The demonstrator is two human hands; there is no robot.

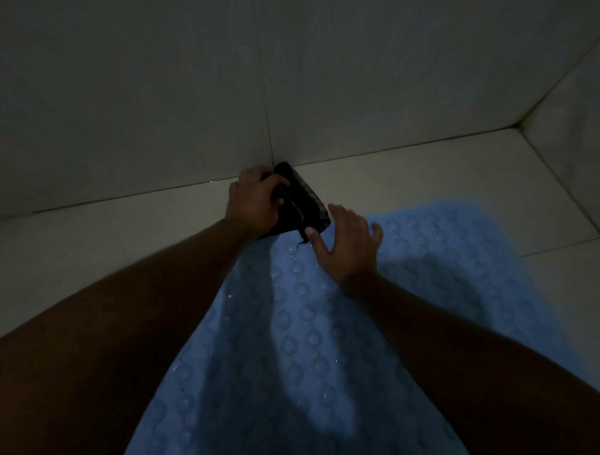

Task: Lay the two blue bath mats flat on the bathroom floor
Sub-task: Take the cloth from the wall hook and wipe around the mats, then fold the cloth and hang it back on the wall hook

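A light blue bath mat (pixel 408 299) with round suction-cup bumps and water drops lies on the pale tiled floor, running from the bottom of the view up to the right. My left hand (pixel 253 205) grips a flat black object (pixel 303 202) at the mat's far left corner, close to the wall. My right hand (pixel 349 246) rests on the mat with fingers spread, its thumb touching the black object's lower end. Only one mat shows. The room is dim.
A tiled wall (pixel 194 87) rises just behind the hands, meeting the floor (pixel 87 247) in a dark grout line. A second wall (pixel 584 118) forms a corner at the upper right. Bare floor tiles (pixel 413 170) show left and right of the mat.
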